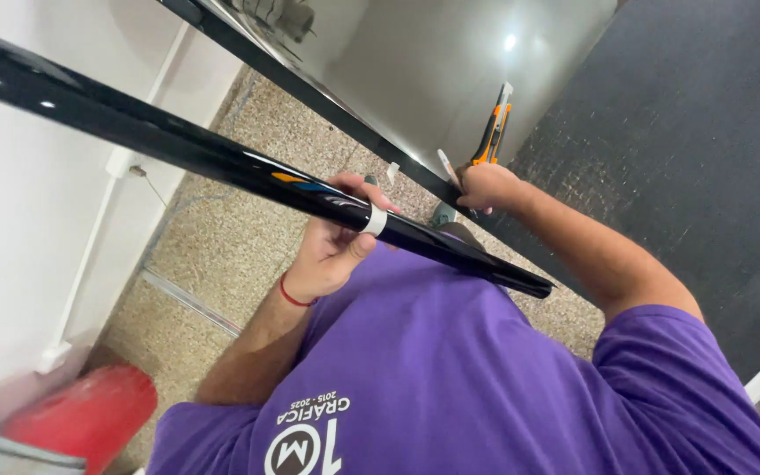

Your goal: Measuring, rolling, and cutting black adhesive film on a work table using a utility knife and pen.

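Note:
My left hand [332,242] is closed around a long, glossy black roll of film [178,145]. The roll runs from the upper left down to the right across my purple shirt [450,378], and a white tape band [375,219] wraps it beside my fingers. A red string circles that wrist. My right hand [485,186] grips an orange and black utility knife [493,132] pointing up, along with a thin white pen-like stick [446,164]. It rests against the black edge of a glossy grey panel [415,70].
A dark rough surface [688,141] fills the right side. Speckled stone floor [222,229] lies below, with a white wall and conduit [37,229] on the left. A red rounded object [90,413] sits at the lower left.

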